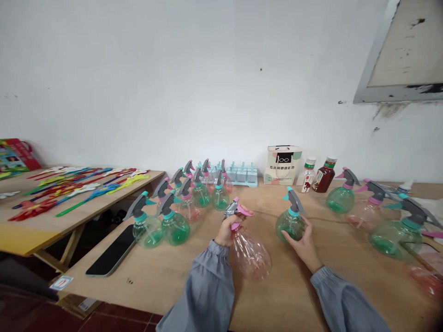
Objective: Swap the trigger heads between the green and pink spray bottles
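Observation:
My left hand [228,227] is closed round the neck of a clear pink spray bottle [251,253], which tilts with its grey and pink trigger head toward the upper left. To the right, my right hand [305,242] curls thumb and fingers round the lower side of a green spray bottle [290,226] with a grey and teal head. That one stands upright on the wooden table [166,281]. Left of my hands is a group of green and pink spray bottles, among them a green bottle [176,228] near the front.
More spray bottles [394,237] stand at the right. A phone [112,253] lies at the left front. Along the wall are a teal mould tray [242,176], a paper bag [282,166] and two drink bottles [324,175]. Colourful hand-shaped sticks [79,189] cover a second table.

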The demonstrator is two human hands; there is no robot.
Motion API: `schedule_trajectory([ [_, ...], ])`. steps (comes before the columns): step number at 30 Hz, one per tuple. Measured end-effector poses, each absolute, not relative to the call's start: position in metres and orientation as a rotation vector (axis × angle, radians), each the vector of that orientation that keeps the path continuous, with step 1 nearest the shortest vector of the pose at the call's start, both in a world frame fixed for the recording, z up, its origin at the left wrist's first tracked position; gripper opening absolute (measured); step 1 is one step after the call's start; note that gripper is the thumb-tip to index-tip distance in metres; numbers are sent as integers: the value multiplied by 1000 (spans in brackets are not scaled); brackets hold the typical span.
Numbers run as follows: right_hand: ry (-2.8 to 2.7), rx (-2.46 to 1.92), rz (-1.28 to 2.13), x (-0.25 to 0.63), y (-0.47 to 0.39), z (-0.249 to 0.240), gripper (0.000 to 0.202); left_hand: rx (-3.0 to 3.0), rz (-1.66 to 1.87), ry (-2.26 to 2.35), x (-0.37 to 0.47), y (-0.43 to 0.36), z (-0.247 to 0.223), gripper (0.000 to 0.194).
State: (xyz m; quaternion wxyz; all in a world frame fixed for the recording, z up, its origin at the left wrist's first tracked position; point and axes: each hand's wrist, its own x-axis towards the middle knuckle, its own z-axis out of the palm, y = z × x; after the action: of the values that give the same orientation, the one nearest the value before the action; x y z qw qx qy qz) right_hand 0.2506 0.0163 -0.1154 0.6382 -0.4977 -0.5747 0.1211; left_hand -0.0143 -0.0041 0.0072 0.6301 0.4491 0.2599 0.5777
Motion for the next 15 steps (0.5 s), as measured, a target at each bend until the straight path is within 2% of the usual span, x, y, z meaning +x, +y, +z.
schedule_trajectory([
  [7, -1325, -1140, 256, 249, 15, -113, 89, 1002, 1351, 559, -14, -2, 5, 14],
  [12, -1309, -1157, 257, 249, 14, -112, 90, 971, 1332, 577, -16, 2, -2, 29],
  [15, -1315, -1150, 249, 249, 14, -111, 89, 900, 1408, 492, -17, 4, -2, 18],
])
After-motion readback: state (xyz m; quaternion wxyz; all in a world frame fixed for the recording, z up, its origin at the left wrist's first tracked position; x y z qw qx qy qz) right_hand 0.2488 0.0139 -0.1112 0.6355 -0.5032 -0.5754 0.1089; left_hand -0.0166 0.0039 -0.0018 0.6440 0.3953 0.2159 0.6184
